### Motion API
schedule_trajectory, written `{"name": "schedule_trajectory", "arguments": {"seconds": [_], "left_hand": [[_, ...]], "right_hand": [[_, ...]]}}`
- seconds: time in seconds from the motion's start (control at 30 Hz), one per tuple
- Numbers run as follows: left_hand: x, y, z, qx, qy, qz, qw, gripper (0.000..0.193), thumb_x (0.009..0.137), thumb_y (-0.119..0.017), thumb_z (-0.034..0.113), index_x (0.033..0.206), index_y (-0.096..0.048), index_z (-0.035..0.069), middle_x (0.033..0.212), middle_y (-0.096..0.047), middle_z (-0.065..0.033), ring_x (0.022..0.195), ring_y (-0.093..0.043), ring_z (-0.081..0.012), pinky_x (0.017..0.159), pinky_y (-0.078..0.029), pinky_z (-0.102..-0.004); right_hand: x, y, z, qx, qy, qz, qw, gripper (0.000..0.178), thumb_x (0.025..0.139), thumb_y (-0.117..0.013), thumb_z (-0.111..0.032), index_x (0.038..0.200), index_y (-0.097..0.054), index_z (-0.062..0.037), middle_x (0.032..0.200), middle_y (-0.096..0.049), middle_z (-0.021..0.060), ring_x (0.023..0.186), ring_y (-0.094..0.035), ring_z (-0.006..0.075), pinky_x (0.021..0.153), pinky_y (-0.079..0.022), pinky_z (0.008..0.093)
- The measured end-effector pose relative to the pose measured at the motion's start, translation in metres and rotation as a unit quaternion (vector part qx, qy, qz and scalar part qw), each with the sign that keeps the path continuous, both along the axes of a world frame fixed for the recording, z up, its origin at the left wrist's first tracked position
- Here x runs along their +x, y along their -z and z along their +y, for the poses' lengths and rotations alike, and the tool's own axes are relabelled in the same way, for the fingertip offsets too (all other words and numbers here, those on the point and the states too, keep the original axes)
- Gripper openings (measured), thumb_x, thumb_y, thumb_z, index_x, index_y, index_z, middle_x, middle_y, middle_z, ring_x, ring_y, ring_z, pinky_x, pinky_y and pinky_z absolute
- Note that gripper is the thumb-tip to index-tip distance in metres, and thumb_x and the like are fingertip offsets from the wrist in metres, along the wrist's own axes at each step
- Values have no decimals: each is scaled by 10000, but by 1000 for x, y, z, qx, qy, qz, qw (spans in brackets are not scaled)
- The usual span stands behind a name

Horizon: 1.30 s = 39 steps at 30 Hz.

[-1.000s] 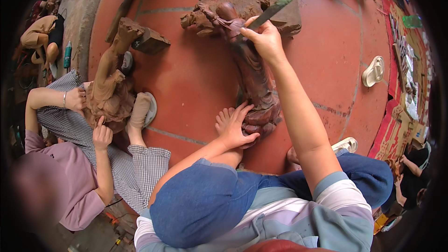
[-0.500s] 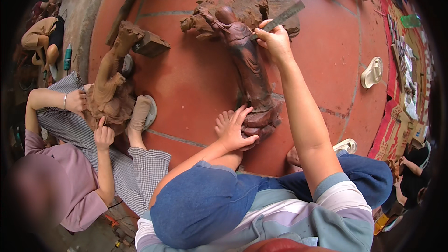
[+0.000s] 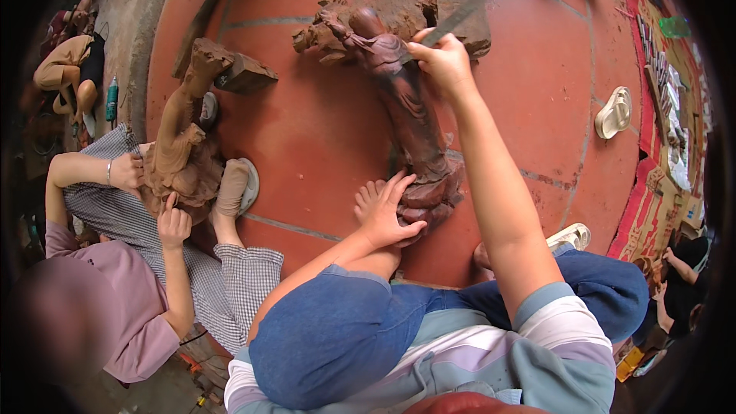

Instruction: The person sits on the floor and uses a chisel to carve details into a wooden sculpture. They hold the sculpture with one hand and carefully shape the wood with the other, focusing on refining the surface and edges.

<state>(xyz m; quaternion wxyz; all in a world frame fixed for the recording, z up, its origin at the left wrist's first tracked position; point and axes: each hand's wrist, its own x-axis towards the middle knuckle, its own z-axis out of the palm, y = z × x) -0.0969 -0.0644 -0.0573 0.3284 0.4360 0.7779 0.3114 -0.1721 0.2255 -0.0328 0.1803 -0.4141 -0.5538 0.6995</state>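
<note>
A dark reddish-brown wooden carving of a robed figure (image 3: 410, 111) lies lengthwise before me. Its upper end, with a rounded head and a raised hand, leans on a rough block of wood (image 3: 408, 17). My left hand (image 3: 383, 211) rests on the carving's rocky base, fingers and thumb spread apart. Near the figure's shoulder, my right hand (image 3: 441, 61) pinches a straight, flat grey strip (image 3: 458, 19). The strip's lower end meets the carving by the chest; its exact kind is unclear. My bare foot (image 3: 366, 193) is beside the base.
On the left, another person's hands (image 3: 175, 222) touch a paler carving (image 3: 178, 157), which leans on a wood block (image 3: 245, 73). A sandal (image 3: 613, 113) lies on the red tiles at right. Beyond it, tools (image 3: 650, 50) lie along a red-edged mat (image 3: 640, 192).
My right hand has shifted slightly left, carrying the grey strip along the figure's shoulder. My left hand stays on the base.
</note>
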Motion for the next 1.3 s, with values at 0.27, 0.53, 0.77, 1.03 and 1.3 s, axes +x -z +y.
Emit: {"name": "schedule_trajectory", "arguments": {"seconds": [0.27,0.53,0.77,1.03,1.3], "left_hand": [[0,0,-1,9,-1,6,1000,964,615,-832,365,1457,-406,166,1493,-397,-166,1205,-409,-360,1030,-282,-516],[-1,0,0,20,0,-4,1000,978,615,-830,386,1461,-394,159,1492,-393,-165,1207,-398,-372,1023,-273,-511],[0,1,-1,19,4,-6,1000,989,615,-834,382,1467,-385,157,1486,-384,-191,1230,-397,-376,1030,-274,-518],[-2,-4,0,-15,18,13,1000,999,617,-839,370,1470,-376,134,1486,-376,-200,1259,-391,-387,1052,-285,-522],[-3,-11,-2,-38,25,13,999,977,634,-839,323,1473,-373,139,1476,-375,-210,1278,-392,-382,1070,-298,-516]], "right_hand": [[2,3,1,12,-35,42,998,194,782,-787,-72,927,-658,-71,844,-669,7,757,-620,112,684,-517,257],[3,-8,6,60,-106,34,992,207,798,-785,-83,948,-643,-72,866,-662,4,781,-622,94,678,-506,245],[5,-2,13,69,-101,22,992,184,841,-748,-69,957,-605,-80,872,-636,19,796,-608,119,691,-549,299],[5,-10,13,-32,-36,11,999,227,804,-795,-105,947,-620,-80,899,-642,26,760,-606,98,646,-519,231],[9,-4,15,-89,-27,38,995,187,847,-752,-68,971,-613,-80,917,-641,30,794,-609,113,719,-561,274]]}}
